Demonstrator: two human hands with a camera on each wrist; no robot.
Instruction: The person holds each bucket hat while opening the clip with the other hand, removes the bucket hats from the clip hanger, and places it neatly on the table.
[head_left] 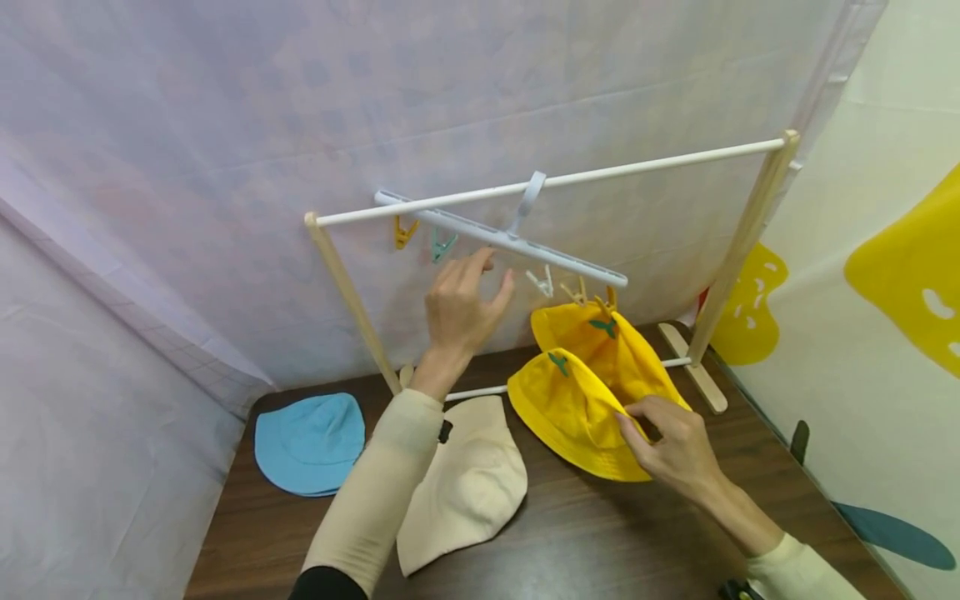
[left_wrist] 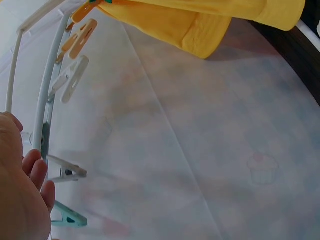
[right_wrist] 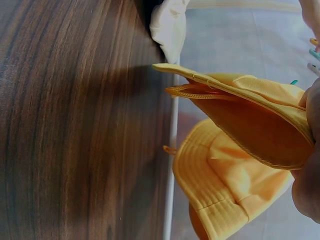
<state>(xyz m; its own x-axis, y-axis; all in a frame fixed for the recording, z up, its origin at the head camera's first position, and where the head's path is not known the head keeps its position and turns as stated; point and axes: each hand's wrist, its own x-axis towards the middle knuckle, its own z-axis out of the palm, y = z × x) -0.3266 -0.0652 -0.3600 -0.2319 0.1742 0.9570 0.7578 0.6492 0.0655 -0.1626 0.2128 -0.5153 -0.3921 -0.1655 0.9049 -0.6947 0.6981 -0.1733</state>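
Nearest you, a cream bucket hat (head_left: 468, 487) lies flat on the dark wooden table (head_left: 600, 542), with a blue bucket hat (head_left: 309, 442) to its left. Your right hand (head_left: 671, 446) pinches the brim of a yellow bucket hat (head_left: 570, 408) just above the tabletop; a second yellow hat (head_left: 600, 333) hangs behind it, clipped to the peg hanger (head_left: 510, 242). Farther back, your left hand (head_left: 461, 304) reaches up with fingers loose and spread, holding nothing, just beneath that hanger on the white rail (head_left: 555, 179)
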